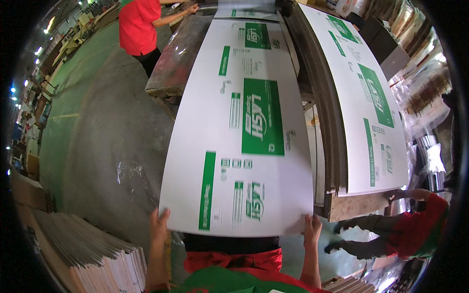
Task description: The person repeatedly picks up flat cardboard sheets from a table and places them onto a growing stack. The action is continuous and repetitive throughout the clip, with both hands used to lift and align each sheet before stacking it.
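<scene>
A long white cardboard sheet (195,132) with green printed panels stretches away from me toward a machine table. Its near edge hangs just in front of my waist. My left hand (159,223) grips the near left corner, thumb on top and fingers hidden beneath. At the near right corner my right hand (312,229) is closed on the same sheet, its thumb also showing on the upper face. Between my hands the sheet spans unsupported, while its far end meets another printed sheet (246,13) at the back.
To the right stands a tall stack of printed cardboard sheets (359,112) on a wooden base (359,206). A co-worker in red and green (415,227) reaches to its near end. Another person in red (139,27) works far left. Cardboard bundles (110,273) stand lower left; clear film (132,176) lies on the floor.
</scene>
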### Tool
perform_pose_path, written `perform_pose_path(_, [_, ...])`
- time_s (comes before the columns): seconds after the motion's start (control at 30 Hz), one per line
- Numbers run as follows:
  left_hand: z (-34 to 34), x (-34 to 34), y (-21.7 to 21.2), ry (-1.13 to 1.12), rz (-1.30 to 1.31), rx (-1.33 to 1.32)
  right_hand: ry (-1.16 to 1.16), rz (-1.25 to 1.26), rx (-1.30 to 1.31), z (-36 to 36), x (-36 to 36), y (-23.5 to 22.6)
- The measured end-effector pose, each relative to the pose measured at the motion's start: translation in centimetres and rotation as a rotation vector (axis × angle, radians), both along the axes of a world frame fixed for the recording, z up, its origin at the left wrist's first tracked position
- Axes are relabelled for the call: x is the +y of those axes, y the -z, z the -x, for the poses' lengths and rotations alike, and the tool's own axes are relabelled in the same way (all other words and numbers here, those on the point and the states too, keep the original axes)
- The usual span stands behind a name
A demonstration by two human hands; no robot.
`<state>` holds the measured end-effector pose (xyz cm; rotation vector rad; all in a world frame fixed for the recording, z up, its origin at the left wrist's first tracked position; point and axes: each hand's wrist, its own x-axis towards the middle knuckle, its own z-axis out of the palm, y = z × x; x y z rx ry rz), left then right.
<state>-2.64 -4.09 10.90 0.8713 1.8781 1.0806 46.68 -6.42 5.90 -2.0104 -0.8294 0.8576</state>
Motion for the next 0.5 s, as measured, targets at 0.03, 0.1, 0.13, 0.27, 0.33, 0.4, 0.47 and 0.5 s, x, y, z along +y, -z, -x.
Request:
perform_pose_path(0.03, [0.2, 2.9, 0.9, 0.008, -0.073, 0.034, -0.046, -0.169, 0.062, -0.2, 2.5, 0.6])
perform_pose_path(0.1, [0.7, 8.5, 2.7, -0.012, -0.095, -0.164, 0.074, -0.039, 0.155, -1.0, 7.7, 1.6])
perform_pose_path(0.13, [1.0, 10.8, 3.4, -0.034, -0.052, -0.163, 0.065, -0.091, 0.125, -1.2, 10.2, 2.2])
perform_pose_path(0.27, [1.2, 16.0, 5.2, -0.038, -0.072, -0.214, 0.081, -0.037, -0.007, -1.6, 16.3, 3.9])
perform_pose_path(0.33, [1.1, 18.9, 5.8, -0.052, -0.053, -0.246, 0.043, -0.121, -0.043, -1.6, 19.2, 4.5])
perform_pose_path(0.4, [1.0, 21.9, 6.3, -0.012, -0.090, -0.329, 0.059, -0.176, -0.029, -1.5, 22.2, 4.9])
perform_pose_path(0.47, [1.0, 24.7, 6.9, -0.038, -0.047, -0.265, 0.079, -0.139, 0.002, -1.6, 24.9, 4.9])
perform_pose_path(0.5, [0.9, 25.9, 7.2, -0.049, -0.018, -0.228, 0.116, -0.091, 0.013, -1.7, 26.2, 4.9])
